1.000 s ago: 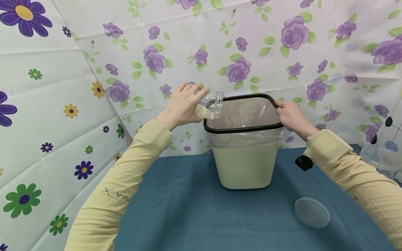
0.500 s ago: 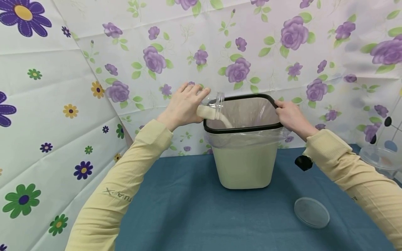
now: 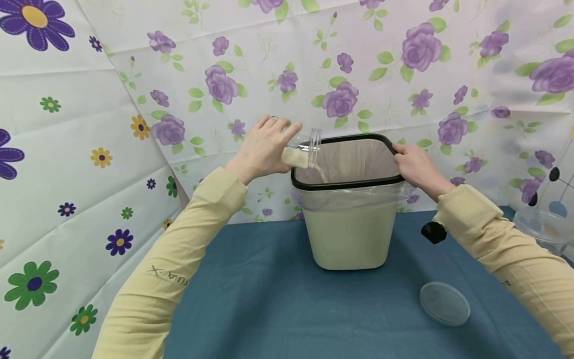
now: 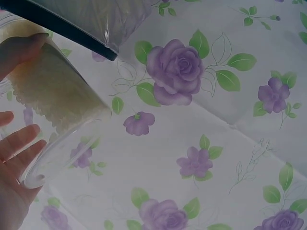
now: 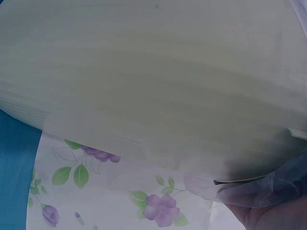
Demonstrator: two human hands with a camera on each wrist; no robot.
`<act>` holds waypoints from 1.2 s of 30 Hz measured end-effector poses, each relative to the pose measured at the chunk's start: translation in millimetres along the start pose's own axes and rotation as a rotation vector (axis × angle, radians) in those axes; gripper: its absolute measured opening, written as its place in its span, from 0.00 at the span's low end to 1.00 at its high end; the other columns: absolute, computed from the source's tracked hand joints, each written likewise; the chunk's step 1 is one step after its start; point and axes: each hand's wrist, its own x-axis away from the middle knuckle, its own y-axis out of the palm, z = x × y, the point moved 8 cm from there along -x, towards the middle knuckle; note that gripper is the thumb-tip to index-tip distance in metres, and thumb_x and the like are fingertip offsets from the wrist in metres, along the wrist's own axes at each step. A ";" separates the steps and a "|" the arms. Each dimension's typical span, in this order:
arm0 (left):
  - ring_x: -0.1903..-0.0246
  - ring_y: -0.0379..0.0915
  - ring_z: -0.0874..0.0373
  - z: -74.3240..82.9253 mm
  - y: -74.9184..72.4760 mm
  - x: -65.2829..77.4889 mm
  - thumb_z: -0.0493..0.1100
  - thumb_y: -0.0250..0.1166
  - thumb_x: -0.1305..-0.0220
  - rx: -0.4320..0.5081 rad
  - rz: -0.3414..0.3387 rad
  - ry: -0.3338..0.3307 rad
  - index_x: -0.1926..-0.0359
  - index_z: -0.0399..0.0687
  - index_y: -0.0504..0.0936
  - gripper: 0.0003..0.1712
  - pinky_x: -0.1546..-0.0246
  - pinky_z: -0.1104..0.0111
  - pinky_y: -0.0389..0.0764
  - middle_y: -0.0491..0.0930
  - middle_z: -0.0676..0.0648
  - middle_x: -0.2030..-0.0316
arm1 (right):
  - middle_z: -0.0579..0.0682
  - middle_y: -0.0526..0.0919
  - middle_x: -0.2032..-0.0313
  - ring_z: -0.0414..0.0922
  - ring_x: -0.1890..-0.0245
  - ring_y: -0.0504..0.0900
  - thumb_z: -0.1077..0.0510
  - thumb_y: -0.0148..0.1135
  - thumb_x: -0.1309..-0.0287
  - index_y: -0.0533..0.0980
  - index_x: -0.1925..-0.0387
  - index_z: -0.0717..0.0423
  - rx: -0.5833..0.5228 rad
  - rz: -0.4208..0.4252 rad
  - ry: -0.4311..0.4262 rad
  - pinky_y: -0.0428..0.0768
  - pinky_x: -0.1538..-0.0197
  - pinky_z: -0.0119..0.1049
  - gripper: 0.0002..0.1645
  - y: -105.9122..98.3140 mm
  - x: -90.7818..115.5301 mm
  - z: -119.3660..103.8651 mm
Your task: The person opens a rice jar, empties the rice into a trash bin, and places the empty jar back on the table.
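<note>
My left hand [image 3: 263,152] grips a clear plastic jar [image 3: 316,142], tipped on its side with its mouth over the left rim of a trash can [image 3: 352,232]. Pale, rice-like grains [image 3: 295,157] lie along the jar's lower side, and a thin stream falls from the mouth into the can. In the left wrist view, fingers and thumb wrap the jar, the grains [image 4: 55,86] showing through its wall. My right hand [image 3: 417,167] holds the black rim [image 3: 350,186] at the can's right side. A clear bag [image 3: 354,154] lines the can.
A round clear lid [image 3: 445,304] lies on the blue tablecloth [image 3: 278,299], front right. At the right edge stands a clear container [image 3: 542,224] beside a thin wire stand with dark discs. Flowered sheets [image 3: 197,65] hang behind and at left.
A stream of grains has started from the jar's mouth and is thinner now than half a second ago. The jar has risen slightly. The right hand and the can stay put.
</note>
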 end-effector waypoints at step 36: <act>0.49 0.64 0.41 3.1 3.2 -2.0 0.51 0.74 0.66 -0.063 -0.071 0.020 0.40 0.45 0.66 0.49 0.42 0.54 0.51 0.69 0.39 0.49 | 0.70 0.52 0.39 0.60 0.45 0.60 0.64 0.30 0.36 0.48 0.35 0.70 0.008 -0.001 -0.005 0.61 0.56 0.50 0.28 -0.4 0.7 -0.1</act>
